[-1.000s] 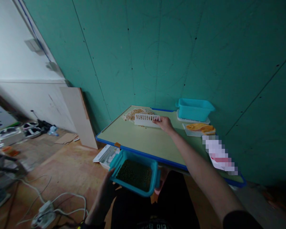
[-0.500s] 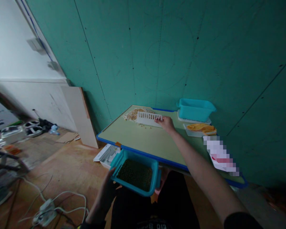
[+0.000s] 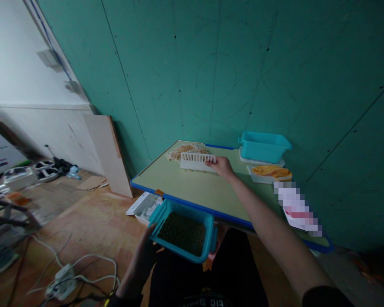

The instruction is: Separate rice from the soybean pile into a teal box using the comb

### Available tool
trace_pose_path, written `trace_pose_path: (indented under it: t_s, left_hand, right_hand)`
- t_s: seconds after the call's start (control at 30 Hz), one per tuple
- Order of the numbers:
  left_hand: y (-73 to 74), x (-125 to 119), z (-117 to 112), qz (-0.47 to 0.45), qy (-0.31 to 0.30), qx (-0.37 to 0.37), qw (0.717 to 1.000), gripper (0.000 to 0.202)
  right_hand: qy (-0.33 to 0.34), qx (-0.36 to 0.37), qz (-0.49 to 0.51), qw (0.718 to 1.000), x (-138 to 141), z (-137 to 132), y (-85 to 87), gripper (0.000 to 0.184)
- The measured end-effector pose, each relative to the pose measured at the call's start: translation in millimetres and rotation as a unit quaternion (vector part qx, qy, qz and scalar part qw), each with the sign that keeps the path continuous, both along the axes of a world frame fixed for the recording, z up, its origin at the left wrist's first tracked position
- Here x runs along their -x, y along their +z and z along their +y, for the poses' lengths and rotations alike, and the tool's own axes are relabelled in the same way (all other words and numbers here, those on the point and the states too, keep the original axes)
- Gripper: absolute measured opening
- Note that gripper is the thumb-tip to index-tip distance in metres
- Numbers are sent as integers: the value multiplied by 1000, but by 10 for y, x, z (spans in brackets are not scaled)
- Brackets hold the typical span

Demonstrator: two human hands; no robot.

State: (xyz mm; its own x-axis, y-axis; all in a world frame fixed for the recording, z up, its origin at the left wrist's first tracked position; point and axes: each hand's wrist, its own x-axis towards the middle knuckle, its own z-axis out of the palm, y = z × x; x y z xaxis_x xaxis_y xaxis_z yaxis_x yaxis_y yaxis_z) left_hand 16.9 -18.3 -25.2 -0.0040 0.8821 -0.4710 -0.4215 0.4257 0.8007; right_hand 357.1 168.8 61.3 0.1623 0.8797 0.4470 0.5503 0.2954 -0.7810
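My left hand (image 3: 146, 248) grips the near-left corner of a turquoise tub (image 3: 182, 230) filled with dark green beans, held over my lap below the table's front edge. My right hand (image 3: 222, 165) reaches across the pale green table (image 3: 192, 185) and is closed on the right end of a white slotted tray (image 3: 195, 162). The tray stands on its long edge against a heap of pale tan beans (image 3: 186, 150) at the table's far left.
At the back right sit an empty turquoise tub (image 3: 263, 146) on a white lid and a white tray with a yellow cloth (image 3: 270, 172). Papers (image 3: 297, 207) lie at the right edge. A power strip with cables (image 3: 64, 285) and a leaning board (image 3: 108, 153) are on the floor left.
The white slotted tray in my right hand shifted slightly right, then back left against the tan beans. The tub in my left hand stayed put.
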Motion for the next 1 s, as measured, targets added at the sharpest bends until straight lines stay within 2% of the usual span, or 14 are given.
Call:
trace_pose_path:
  t_s: [0.7, 0.87, 1.0]
  left_hand:
    - [46, -55, -29, -8, 21, -9, 1000, 63]
    - [74, -54, -48, -21, 19, -12, 1000, 62]
    - [109, -70, -49, -40, 16, -4, 999, 46]
  right_hand:
    - [56, 11, -9, 998, 137, -138, 8, 22]
    - [62, 35, -11, 997, 22, -279, 36, 17]
    - [23, 55, -15, 998, -126, -534, 45, 20]
